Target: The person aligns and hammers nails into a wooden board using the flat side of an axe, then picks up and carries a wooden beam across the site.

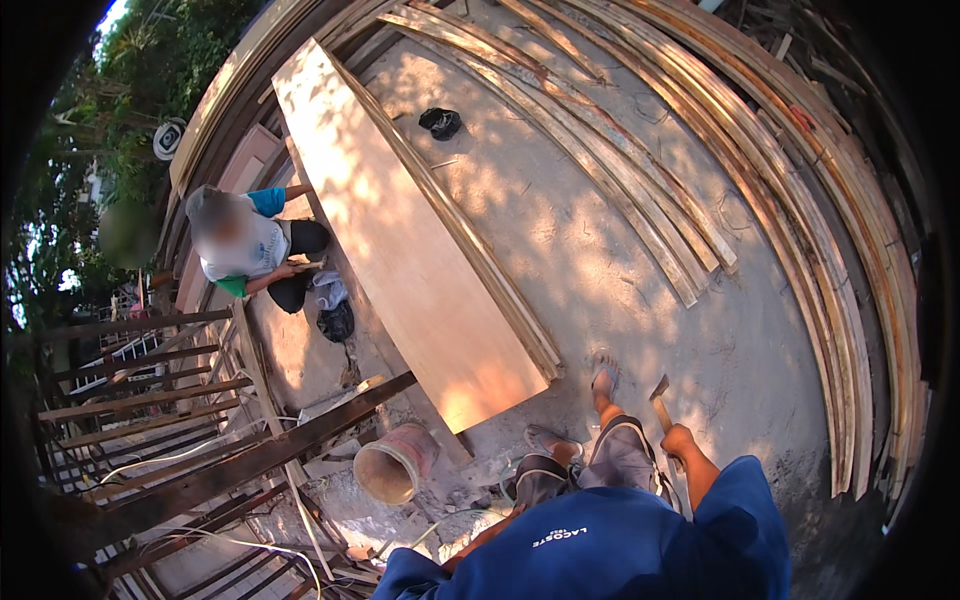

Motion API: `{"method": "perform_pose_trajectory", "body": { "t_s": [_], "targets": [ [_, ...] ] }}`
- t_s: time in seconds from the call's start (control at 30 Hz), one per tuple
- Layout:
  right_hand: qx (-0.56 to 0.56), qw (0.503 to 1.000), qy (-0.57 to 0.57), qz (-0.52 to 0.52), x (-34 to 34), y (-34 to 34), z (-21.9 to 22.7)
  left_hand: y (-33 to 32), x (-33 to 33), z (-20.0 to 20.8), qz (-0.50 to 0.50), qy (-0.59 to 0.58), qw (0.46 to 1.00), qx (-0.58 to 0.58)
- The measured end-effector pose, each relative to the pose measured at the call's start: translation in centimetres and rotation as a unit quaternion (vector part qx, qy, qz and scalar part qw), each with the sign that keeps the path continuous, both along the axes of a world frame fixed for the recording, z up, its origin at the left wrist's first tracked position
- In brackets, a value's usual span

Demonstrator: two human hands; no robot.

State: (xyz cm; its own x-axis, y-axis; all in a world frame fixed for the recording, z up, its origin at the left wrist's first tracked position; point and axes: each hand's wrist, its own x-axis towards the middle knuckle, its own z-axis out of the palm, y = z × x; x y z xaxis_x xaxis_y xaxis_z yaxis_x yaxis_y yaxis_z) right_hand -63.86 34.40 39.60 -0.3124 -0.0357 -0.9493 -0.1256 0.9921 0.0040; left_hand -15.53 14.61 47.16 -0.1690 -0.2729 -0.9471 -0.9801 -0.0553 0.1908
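R hand [680,441] out to the person's right, arm bent at the elbow, fist low beside the R knee. Fingers wrapped tight round a hand tool [661,404], clamped on its shaft. L forearm [487,537] angles in toward the lap; its hand is hidden behind the body, so can't tell its grip.

Tool is w/ the R fist, just right of the R foot as seen from above, head end pointing away from the body. Shaft looks like light wood, narrow; head darker & slanted. Exact type unclear, too small.

Ahead-left: long pale wood panel [420,250], sunlit in patches, on stacked boards [478,255]; near end close to the feet. Plastic bucket [392,468], dusty, tilted, L of the L foot. Dark beam [290,447] runs across on the L, past the bucket. Co-worker [245,240] squats at the panel's far side. Black plastic bag [440,123] on the ground beyond; long planks [800,215] stacked along the R side.
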Motion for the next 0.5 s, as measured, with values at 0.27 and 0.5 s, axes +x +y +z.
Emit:
{"method": "perform_pose_trajectory", "body": {
  "t_s": [0.27,0.5],
  "targets": [
    [-0.039,0.998,0.016,0.037,-5.6,2.4,1.4,-3.9,-5.1,1.5,0.130,0.009,0.991,0.000],
    [-0.096,0.983,-0.005,-0.158,-6.9,-0.5,4.6,-8.5,-7.6,-4.9,0.237,0.187,0.953,-0.017]
  ]
}}
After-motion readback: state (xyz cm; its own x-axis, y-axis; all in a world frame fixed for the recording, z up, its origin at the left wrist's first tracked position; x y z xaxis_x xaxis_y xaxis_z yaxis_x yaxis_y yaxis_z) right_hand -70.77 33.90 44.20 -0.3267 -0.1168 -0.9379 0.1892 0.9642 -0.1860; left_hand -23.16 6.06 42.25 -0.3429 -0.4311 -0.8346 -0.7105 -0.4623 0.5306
